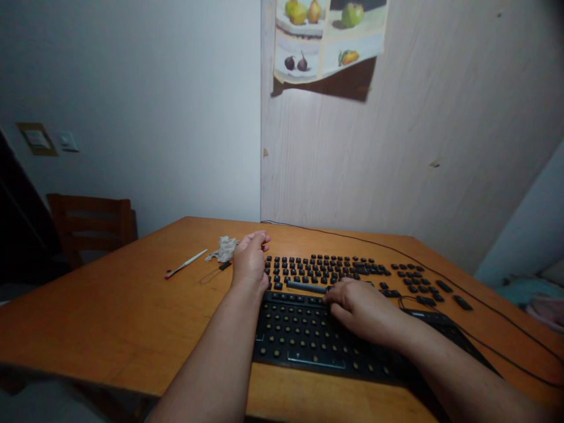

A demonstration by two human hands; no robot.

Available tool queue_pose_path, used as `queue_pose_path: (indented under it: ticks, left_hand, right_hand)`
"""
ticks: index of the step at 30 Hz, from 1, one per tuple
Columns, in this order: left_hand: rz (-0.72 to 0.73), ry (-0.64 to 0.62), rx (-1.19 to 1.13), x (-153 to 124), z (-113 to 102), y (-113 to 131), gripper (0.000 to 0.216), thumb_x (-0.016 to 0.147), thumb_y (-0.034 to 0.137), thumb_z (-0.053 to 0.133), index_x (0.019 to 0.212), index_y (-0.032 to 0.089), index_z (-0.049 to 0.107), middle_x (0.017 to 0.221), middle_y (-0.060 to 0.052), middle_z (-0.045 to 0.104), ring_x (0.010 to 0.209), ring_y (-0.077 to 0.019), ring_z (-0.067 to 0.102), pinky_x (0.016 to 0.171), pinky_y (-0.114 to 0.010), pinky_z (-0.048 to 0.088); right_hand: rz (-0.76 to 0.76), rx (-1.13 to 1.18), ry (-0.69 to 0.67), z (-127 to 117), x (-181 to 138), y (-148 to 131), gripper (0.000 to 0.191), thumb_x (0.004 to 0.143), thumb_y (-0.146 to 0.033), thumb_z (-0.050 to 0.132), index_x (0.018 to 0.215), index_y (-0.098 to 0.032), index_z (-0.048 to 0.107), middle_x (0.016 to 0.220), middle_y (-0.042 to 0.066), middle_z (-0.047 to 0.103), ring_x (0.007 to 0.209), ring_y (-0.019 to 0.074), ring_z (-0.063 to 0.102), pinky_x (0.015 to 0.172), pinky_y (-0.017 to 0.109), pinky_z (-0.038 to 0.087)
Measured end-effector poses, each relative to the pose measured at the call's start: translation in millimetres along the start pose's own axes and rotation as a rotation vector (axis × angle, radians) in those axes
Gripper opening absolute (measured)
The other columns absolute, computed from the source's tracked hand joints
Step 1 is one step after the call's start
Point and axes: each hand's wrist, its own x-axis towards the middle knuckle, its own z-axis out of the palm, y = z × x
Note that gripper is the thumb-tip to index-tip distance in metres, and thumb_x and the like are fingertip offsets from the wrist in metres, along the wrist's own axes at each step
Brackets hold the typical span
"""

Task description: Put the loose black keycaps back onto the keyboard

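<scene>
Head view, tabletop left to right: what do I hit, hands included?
White stick with a red end → crumpled pale cloth or tissue → left hand → long loose key → right hand → rightmost loose key.

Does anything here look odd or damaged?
Yes: the black plastic keyboard shows bare yellowish stubs where keys normally sit, while small black keycaps lie loose beyond it. The colourful paper fruit poster also hangs with a slanting lower edge.

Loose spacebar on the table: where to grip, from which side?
Spacebar: I'd pinch its middle across the long edges, coming from above. It's long, narrow and lies flat, with loose keycaps behind and the keyboard in front, so a low approach looks tight. The right hand crowds its right end.
</scene>
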Motion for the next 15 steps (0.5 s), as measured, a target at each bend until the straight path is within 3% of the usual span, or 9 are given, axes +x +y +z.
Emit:
queue_pose_path:
  ticks: [15]
  left_hand:
    - [-0.021,-0.066,0.004,3,1,-6,0.034,0.060,0.038,0.072,0.082,0.014,0.063,0.071,0.000,0.063,0.051,-0.0054,0.045,0.042,-0.017,0.023]
  right_hand:
    - [0.117,0.146,0.286,-8,5,45,0.035,0.091,-0.025,0.046,0.111,-0.019,0.074,0.114,0.007,0.073,0.106,0.0232,0.066,0.097,0.036,0.048]
